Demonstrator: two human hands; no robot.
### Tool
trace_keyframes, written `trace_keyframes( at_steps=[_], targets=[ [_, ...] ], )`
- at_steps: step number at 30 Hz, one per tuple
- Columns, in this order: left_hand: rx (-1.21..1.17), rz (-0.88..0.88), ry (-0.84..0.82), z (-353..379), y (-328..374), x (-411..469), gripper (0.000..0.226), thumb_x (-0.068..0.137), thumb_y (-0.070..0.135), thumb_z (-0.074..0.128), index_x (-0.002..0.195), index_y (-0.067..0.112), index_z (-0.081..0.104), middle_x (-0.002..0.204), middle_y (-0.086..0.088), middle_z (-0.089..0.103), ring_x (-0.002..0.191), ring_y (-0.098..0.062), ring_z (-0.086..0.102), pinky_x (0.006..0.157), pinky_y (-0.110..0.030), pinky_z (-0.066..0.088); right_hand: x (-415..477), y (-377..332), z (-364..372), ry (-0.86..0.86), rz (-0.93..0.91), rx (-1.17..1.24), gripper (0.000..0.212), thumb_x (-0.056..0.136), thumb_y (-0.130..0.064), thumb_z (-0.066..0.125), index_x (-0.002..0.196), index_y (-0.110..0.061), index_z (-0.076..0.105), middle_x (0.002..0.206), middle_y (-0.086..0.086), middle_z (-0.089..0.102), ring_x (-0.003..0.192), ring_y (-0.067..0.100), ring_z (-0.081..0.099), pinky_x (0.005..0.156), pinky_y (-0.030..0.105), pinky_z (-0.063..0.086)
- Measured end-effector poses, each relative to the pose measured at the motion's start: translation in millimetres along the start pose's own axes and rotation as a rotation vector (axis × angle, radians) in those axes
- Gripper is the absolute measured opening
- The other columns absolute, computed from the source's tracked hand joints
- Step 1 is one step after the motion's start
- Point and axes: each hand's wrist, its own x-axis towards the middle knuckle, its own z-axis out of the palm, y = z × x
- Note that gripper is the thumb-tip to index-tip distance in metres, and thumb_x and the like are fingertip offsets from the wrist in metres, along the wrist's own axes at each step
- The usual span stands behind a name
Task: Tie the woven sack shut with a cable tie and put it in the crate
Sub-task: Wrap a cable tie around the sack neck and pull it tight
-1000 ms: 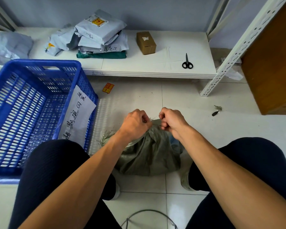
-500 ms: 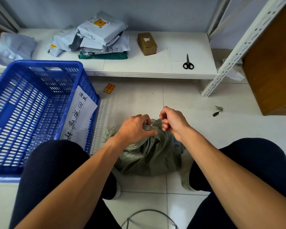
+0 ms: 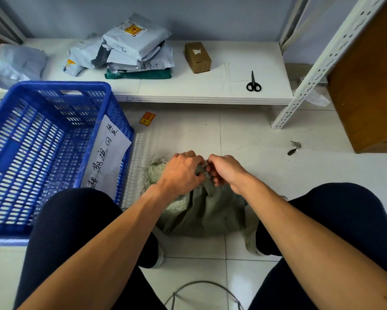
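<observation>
A grey-green woven sack [image 3: 207, 211] lies on the floor tiles between my knees. My left hand [image 3: 183, 173] is clenched over the bunched mouth of the sack. My right hand [image 3: 225, 170] pinches the same gathered neck from the right, fingertips almost touching the left hand. The cable tie is hidden by my fingers. The blue slatted crate [image 3: 54, 139] stands on the floor to the left of the sack, with a handwritten paper label [image 3: 106, 153] on its near side.
A low white shelf [image 3: 210, 90] across the back carries grey mailer bags [image 3: 132, 48], a small cardboard box [image 3: 197, 57] and black scissors [image 3: 253, 82]. A white slotted rack post [image 3: 315, 70] and a wooden cabinet [image 3: 367, 81] stand at right. A grey cable [image 3: 201, 287] loops near my feet.
My left hand has slid right over the sack's neck and now covers it. Both hands have come closer together at the gathered mouth.
</observation>
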Motion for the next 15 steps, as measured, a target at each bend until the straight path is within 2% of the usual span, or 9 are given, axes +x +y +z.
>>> trace_keyframes(
  at_steps=[4,9,12,15],
  targets=[
    [0.027,0.017,0.001,0.3,-4.1,1.5,0.037,0.086,0.030,0.062,0.121,0.019,0.064,0.108,-0.005,0.067,0.097,-0.025,0.063,0.094,-0.039,0.043,1.7,-1.0,-1.3,-0.017,0.012,0.026,0.026,0.092,-0.017,0.047,0.074,-0.008,0.063,0.054,0.003,0.049,0.048,0.017,0.044,0.049,0.027,0.043],
    [0.005,0.017,0.064,5.9,-8.7,2.7,0.028,0.094,0.036,0.055,0.114,0.018,0.064,0.098,-0.005,0.068,0.090,-0.026,0.064,0.086,-0.038,0.042,6.6,1.0,0.4,-0.035,0.027,0.058,0.027,0.091,-0.017,0.044,0.071,-0.009,0.061,0.053,0.002,0.049,0.047,0.017,0.045,0.049,0.028,0.043],
    [-0.009,0.005,0.082,10.2,-7.8,2.2,0.027,0.093,0.034,0.052,0.113,0.018,0.062,0.098,-0.005,0.066,0.091,-0.025,0.062,0.087,-0.039,0.041,8.1,1.2,-0.3,-0.021,0.040,0.082,0.025,0.088,-0.019,0.048,0.066,-0.012,0.056,0.048,0.000,0.044,0.045,0.017,0.041,0.048,0.028,0.040],
    [-0.003,-0.003,0.140,14.6,-3.5,-0.4,0.022,0.094,0.033,0.050,0.105,0.017,0.060,0.092,-0.004,0.065,0.084,-0.024,0.062,0.085,-0.040,0.043,8.0,0.0,-0.3,-0.032,0.060,0.119,0.023,0.085,-0.020,0.051,0.063,-0.013,0.054,0.046,-0.001,0.040,0.043,0.017,0.038,0.049,0.027,0.039]
  ],
)
